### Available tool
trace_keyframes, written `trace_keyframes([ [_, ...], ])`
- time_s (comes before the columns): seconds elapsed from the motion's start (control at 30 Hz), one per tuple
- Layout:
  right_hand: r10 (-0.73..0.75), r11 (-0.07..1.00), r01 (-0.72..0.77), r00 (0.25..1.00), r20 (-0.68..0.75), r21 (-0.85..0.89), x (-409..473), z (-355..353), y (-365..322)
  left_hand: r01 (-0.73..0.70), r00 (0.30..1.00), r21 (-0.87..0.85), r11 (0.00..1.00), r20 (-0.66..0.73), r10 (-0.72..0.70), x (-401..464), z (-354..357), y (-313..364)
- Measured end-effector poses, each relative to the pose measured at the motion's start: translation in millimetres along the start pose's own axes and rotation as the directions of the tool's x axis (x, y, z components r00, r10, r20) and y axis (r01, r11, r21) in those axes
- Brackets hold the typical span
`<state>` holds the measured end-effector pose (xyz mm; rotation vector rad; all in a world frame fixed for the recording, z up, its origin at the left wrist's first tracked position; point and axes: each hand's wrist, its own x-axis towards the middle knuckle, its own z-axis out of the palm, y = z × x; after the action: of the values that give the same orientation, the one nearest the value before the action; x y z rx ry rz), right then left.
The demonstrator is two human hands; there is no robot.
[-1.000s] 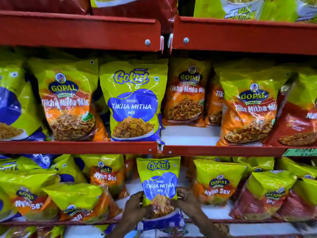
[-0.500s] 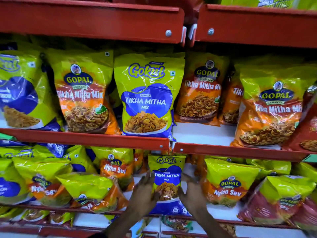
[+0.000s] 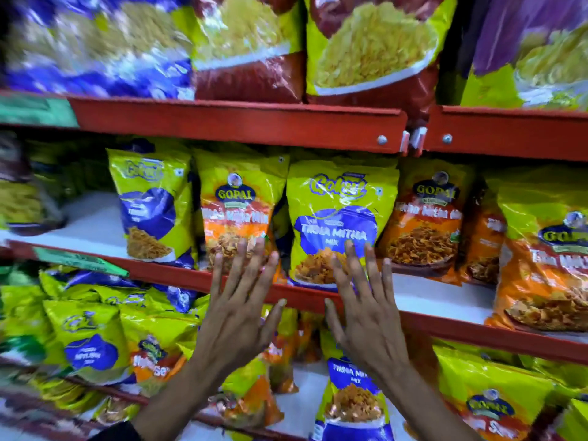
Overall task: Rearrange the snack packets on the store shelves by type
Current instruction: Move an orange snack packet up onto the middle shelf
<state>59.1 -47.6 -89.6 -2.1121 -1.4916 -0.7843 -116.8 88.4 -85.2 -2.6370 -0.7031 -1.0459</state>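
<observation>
Since half a second ago my view has tilted upward and both hands have let go of the small green-and-blue Gokul Tikha Mitha pouch [image 3: 350, 399], which now stands on the lower shelf at six o'clock. The left hand [image 3: 237, 316] and right hand [image 3: 366, 310] are raised, fingers spread wide and empty, in front of the red metal middle shelf [image 3: 445, 326].

Just past the right fingertips, at twelve o'clock, stands the large green-and-blue Gokul Tikha Mitha Mix bag [image 3: 337, 227]; at eleven, the yellow-and-orange Gopal Tikha Mitha Mix bag [image 3: 237, 214].

My worry: these glossy bags stand loosely side by side, so a careless push could topple the neighbours or slide one off the lip. I also judge the brands are easy to confuse.

The shelf floor is white and smooth; the room beyond isn't visible.
</observation>
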Motion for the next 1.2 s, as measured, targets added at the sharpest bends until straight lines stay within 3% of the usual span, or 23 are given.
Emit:
trace_keyframes([
  [0.17, -0.113, 0.977, 0.120, 0.993, -0.045, 0.174, 52, 15, -53, 0.120, 0.993, -0.043, 0.992, -0.007, -0.121, 19, -3, -57],
  [0.27, 0.027, 0.932, -0.043, 0.998, 0.049, 0.359, 77, 34, -80, 0.248, 0.968, -0.181, 0.952, 0.020, -0.249, 28, 3, -84],
  [0.4, 0.250, 0.791, -0.387, 0.911, 0.328, 0.474, 106, 54, -94, 0.500, 0.866, -0.436, 0.749, 0.240, -0.438, 39, 20, -117],
  [0.5, 0.239, 0.675, -0.512, 0.833, 0.499, 0.532, 124, 53, -92, 0.610, 0.792, -0.503, 0.612, 0.395, -0.465, 49, 33, -134],
  [0.6, 0.197, 0.609, -0.531, 0.820, 0.537, 0.589, 132, 58, -89, 0.693, 0.721, -0.607, 0.390, 0.568, -0.397, 58, 41, -144],
  [0.7, 0.226, 0.531, -0.548, 0.827, 0.515, 0.646, 130, 67, -87, 0.675, 0.735, -0.684, 0.277, 0.590, -0.335, 59, 47, -152],
  [0.93, 0.326, 0.525, -0.444, 0.893, 0.309, 0.726, 112, 61, -93, 0.474, 0.842, -0.857, 0.205, 0.372, -0.390, 40, 32, -146],
  [1.2, 0.304, 0.456, -0.269, 0.943, 0.135, 0.848, 78, -25, -92, 0.240, 0.908, -0.919, 0.312, 0.099, -0.407, 25, -32, -97],
])
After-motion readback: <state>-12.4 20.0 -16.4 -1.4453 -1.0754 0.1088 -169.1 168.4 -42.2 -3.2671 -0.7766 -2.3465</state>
